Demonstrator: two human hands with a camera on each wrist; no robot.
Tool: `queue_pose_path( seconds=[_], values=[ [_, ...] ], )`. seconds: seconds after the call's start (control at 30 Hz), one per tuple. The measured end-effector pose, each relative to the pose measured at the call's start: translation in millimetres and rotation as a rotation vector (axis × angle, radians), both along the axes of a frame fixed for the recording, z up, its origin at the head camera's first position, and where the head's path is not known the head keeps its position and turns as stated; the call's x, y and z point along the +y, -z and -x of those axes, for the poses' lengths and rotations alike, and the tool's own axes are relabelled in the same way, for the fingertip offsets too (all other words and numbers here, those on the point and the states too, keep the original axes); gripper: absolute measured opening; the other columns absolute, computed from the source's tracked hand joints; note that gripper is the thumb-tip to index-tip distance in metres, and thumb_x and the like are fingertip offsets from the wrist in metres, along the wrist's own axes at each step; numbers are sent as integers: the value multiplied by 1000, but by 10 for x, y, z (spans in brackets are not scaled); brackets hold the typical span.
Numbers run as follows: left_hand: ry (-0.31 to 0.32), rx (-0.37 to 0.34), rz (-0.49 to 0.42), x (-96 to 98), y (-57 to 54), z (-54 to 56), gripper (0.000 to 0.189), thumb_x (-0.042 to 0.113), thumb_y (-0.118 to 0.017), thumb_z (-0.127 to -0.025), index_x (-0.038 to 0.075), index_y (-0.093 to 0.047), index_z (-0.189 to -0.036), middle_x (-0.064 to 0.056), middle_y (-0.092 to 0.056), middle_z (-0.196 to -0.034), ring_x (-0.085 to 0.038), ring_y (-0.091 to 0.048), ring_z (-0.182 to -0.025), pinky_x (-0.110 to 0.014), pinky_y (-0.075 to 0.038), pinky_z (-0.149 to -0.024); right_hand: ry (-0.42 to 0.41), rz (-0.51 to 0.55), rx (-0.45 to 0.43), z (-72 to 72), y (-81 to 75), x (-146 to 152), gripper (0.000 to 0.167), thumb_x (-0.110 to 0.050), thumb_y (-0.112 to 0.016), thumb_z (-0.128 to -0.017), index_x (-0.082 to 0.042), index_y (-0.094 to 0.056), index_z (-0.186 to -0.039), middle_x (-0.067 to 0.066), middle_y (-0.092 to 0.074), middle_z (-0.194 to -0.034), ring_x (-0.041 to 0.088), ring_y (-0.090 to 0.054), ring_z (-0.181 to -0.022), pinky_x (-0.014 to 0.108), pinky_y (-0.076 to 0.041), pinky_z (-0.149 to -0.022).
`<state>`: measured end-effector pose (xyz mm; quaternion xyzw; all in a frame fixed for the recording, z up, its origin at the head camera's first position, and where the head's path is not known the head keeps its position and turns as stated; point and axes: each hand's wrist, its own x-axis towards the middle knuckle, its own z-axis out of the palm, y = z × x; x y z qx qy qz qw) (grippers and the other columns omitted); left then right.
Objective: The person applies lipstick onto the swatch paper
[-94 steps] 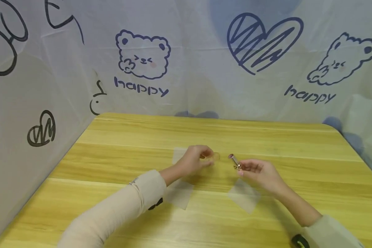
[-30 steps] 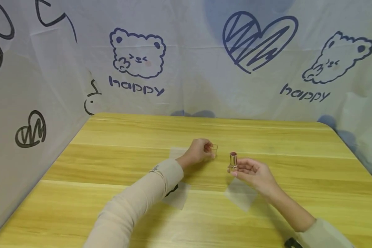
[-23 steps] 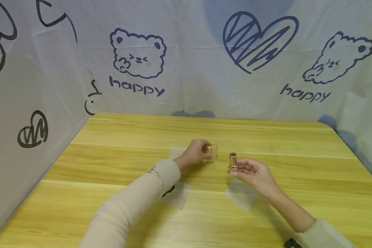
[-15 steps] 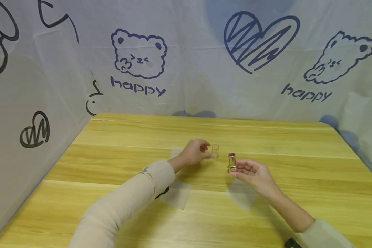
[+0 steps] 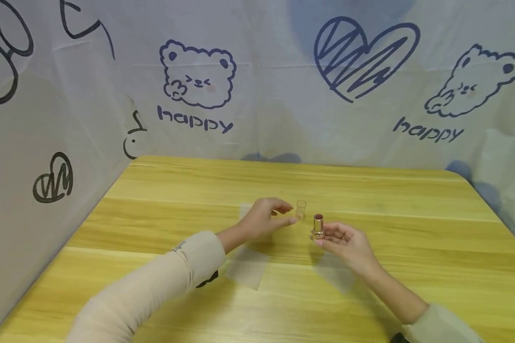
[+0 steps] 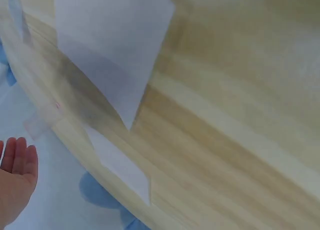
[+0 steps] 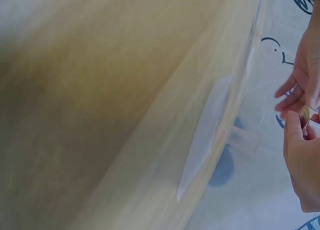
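A small clear cap (image 5: 301, 209) stands upright on the wooden table, its open rim up, in the head view. Just left of it my left hand (image 5: 263, 219) hovers, thumb and fingers spread apart with nothing between them. With fingertips and thumb, my right hand (image 5: 347, 243) holds a shiny gold lipstick tube (image 5: 318, 226) by its base, upright, dark reddish top facing up. Fingers cover part of the base. The right wrist view shows the gold base (image 7: 304, 116) between the right fingers, and the clear cap (image 7: 243, 139) further off.
A pale square sheet (image 5: 246, 269) lies below the left forearm, and another sheet (image 5: 336, 272) lies under the right hand. A third sheet (image 5: 243, 209) is partly hidden behind the left hand. Beyond the table (image 5: 369, 190) hangs a printed cloth (image 5: 274, 109).
My left hand has let go of the clear cap and drawn back to the left, leaving it standing. The lipstick tube, tilted earlier, is now upright and slightly further left.
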<state>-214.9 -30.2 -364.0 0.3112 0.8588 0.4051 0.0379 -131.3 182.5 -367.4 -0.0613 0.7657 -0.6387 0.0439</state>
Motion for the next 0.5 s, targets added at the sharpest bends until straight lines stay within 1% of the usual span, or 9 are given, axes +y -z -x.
queue_pose_path(
  seconds=[0.17,0.27,0.4,0.5],
  values=[
    [-3,43,-87,-6,-31,-147,34,20,-65,-87,-2,-63,-112,-14,-66,-112,-25,-63,-102,-35,-54,-86,9,9,16,-2,23,-49,40,-1,-66,-83,17,-50,-114,8,-67,-101,1,-64,-87,16,-53,-80],
    [-10,46,-150,1,-41,-233,33,19,-67,-86,-2,-64,-111,-14,-66,-111,-25,-63,-103,-33,-54,-87,6,17,-3,-8,51,-93,39,-1,-66,-83,17,-51,-115,11,-67,-103,0,-64,-87,16,-53,-81],
    [-27,15,-236,21,-31,-317,33,17,-69,-84,-2,-64,-110,-14,-66,-112,-25,-62,-104,-30,-53,-88,-10,28,-14,-27,95,-156,39,-2,-66,-83,17,-51,-114,11,-68,-102,0,-65,-87,19,-54,-81],
    [-27,-19,-280,34,-20,-362,32,15,-70,-83,-2,-64,-110,-16,-65,-112,-26,-62,-103,-31,-53,-88,-5,15,-26,-43,104,-197,39,-4,-67,-83,15,-53,-114,14,-67,-103,2,-65,-88,21,-54,-82]
  ],
)
